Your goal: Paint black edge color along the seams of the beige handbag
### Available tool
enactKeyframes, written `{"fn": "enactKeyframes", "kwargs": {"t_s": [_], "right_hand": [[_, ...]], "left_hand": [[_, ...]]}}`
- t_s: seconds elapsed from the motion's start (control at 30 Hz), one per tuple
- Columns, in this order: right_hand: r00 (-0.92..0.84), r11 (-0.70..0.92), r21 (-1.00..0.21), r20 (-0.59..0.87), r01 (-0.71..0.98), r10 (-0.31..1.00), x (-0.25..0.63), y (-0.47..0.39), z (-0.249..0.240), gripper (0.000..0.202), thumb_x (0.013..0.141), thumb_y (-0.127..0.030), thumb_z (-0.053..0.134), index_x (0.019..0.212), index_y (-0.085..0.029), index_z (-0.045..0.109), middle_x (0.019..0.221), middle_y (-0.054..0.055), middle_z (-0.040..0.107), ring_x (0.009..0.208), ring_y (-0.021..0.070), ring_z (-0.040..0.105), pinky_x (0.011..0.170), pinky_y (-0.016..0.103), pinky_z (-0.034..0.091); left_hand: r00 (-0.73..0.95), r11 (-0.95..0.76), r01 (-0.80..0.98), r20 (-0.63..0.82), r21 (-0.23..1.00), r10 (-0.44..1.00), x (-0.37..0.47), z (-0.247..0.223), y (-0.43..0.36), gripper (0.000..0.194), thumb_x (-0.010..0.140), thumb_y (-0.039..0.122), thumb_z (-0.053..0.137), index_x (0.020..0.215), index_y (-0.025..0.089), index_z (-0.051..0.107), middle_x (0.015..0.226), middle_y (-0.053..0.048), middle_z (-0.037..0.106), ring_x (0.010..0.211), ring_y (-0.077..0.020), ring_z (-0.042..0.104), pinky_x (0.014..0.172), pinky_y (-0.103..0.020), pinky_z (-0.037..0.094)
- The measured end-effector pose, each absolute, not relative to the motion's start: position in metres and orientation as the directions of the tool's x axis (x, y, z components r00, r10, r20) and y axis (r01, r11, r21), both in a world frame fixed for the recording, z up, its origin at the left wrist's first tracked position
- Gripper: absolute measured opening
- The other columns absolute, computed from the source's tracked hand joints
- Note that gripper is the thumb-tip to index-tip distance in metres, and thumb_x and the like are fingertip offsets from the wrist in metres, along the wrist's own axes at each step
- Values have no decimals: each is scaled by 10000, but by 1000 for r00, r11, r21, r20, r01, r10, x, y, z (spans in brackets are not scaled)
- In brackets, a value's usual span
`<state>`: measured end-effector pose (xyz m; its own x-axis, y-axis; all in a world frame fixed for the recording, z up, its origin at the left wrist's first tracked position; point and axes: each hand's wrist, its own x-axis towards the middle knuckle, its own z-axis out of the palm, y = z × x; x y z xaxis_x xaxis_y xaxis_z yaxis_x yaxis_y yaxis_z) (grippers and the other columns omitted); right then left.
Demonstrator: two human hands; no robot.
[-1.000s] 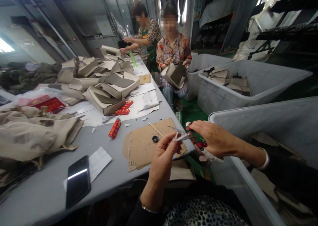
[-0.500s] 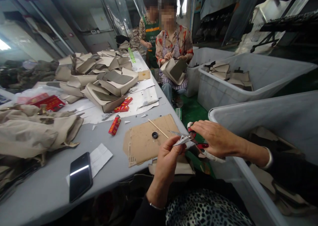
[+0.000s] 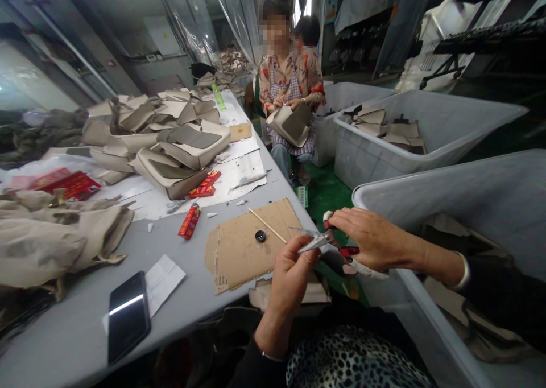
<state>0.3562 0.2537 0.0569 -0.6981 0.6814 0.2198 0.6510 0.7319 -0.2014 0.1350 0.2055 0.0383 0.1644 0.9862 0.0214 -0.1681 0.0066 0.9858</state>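
Observation:
My right hand (image 3: pixel 375 237) is closed on the red handles of a pair of scissors (image 3: pixel 318 241), whose pointed blades stand apart and point left. Thumb and fingers of my left hand (image 3: pixel 291 271) pinch right at the blades; whatever small piece lies between them is too hidden to make out. Just beyond, on the table, lies a brown cardboard sheet (image 3: pixel 239 257) with a small round black pot (image 3: pixel 260 236) and a thin wooden stick (image 3: pixel 267 225) on it.
Beige and grey pieces (image 3: pixel 170 149) are heaped on the table (image 3: pixel 170 237). A phone (image 3: pixel 128 317) and small red boxes (image 3: pixel 189 221) lie nearer. Large grey bins (image 3: pixel 426 177) stand right. Across from me, a seated person (image 3: pixel 285 86) holds a beige piece; another person is behind.
The scissor blades have come closer together at my left fingers. The view has shifted slightly, and the person behind now shows to the right of the seated one.

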Motion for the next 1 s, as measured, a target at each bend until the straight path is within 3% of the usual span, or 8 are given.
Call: {"fn": "enactKeyframes", "kwargs": {"t_s": [0.3, 0.53, 1.0], "right_hand": [[-681, 729, -206, 263, 652, 683, 360, 253, 51, 507, 708, -164, 675, 1203, -122, 575, 1217, 198, 655, 1053, 342, 636, 910, 484, 526], [-653, 702, -323, 262, 634, 710, 364, 253, 45, 446, 667, -131, 629, 1104, -143, 538, 1100, 173, 661, 994, 327, 647, 875, 456, 536], [-531, 603, -491, 295, 629, 794, 380, 251, 29, 370, 635, -90, 591, 949, -213, 440, 896, 53, 578, 765, 214, 549, 697, 312, 437]], "left_hand": [[125, -39, -95, 51, 995, 991, 139, 25, 207, 228, 917, 380, 676, 904, 174, 773, 828, -71, 708, 777, -207, 609, 733, -301, 469], [129, -143, -42, 147, 989, 981, 148, 30, 208, 190, 938, 313, 650, 828, 188, 741, 862, -65, 699, 827, -216, 621, 785, -314, 471], [222, -152, -24, 154, 988, 963, 166, 20, 228, 272, 963, 387, 627, 804, 179, 700, 742, -20, 593, 732, -181, 538, 719, -291, 425]]}}
